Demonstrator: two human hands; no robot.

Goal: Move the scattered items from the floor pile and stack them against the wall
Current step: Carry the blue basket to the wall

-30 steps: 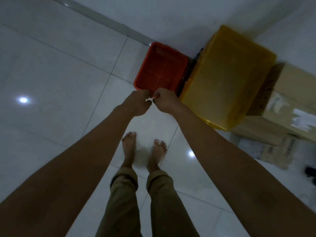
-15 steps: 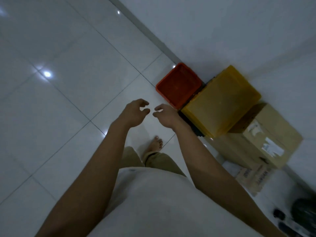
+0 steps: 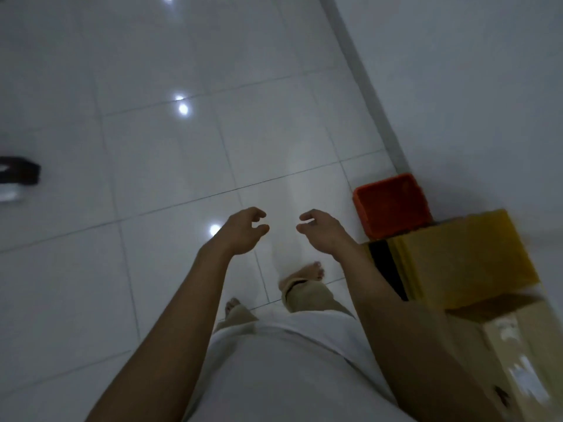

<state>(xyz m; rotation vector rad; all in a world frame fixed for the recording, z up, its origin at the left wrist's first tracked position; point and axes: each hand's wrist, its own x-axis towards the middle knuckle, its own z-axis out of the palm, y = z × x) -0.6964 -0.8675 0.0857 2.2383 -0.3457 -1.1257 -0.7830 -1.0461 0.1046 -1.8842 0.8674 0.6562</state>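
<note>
Hands, left hand (image 3: 243, 234) and right hand (image 3: 324, 233), hang loosely curled, holding nothing, beside orange basket (image 3: 393, 205).

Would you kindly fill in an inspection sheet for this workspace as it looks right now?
Surface: glossy white tiled floor with lamp glints.
Job's things: orange basket, yellow bin and cardboard box lined along the wall.
Clutter: dark object at the left edge, too blurred to identify.
Grippers: left hand and right hand loosely curled, holding nothing.
Cables: nothing seen.
Surroundings: grey skirting; bare feet on the tiles.
</note>
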